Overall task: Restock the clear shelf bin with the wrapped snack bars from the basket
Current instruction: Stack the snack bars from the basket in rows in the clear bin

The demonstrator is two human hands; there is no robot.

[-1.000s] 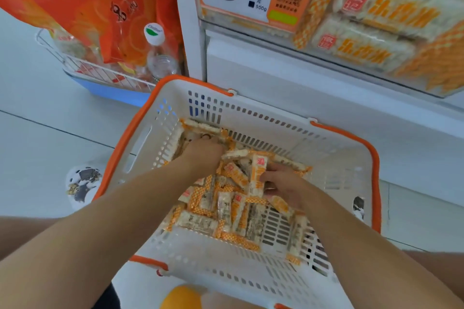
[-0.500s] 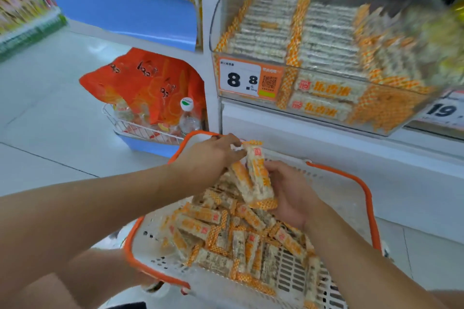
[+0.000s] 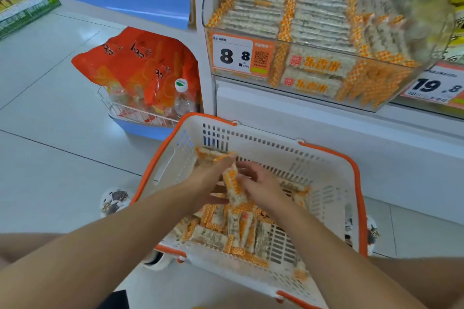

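the left hand (image 3: 211,178) and the right hand (image 3: 261,183) meet over the middle of the white basket (image 3: 326,178), with a small bunch of wrapped snack bars (image 3: 232,184) pressed between them. the left grip curls its fingers around the bunch from the left, fingertips up near the far end of the bars. the right grip is half spread, its fingers bent and touching the right side of the same bunch; how tightly it pinches is hard to tell through the blur. the held bars stand with their long axis running away from the person, toward the far wall of the basket and the shelf, tilted slightly left at the top.

below the hands, the loose bars (image 3: 233,231) lie in a heap on the basket floor, most of them lengthwise toward the person, a few crosswise along the near edge. 1 more bar leans against the far left corner of the basket. the basket has an orange rim and sits on the pale tiled floor (image 3: 50,158), just in front of the shelf base.

above and beyond it, the clear shelf bin (image 3: 326,32) holds neat rows of the same bars, laid flat with their long axis left to right, and a looser group standing on end at its right side. a price tag (image 3: 241,56) on its front reads 8.8. to the left, orange snack bags (image 3: 140,65) and a water bottle (image 3: 182,100) sit in a wire rack (image 3: 130,113).
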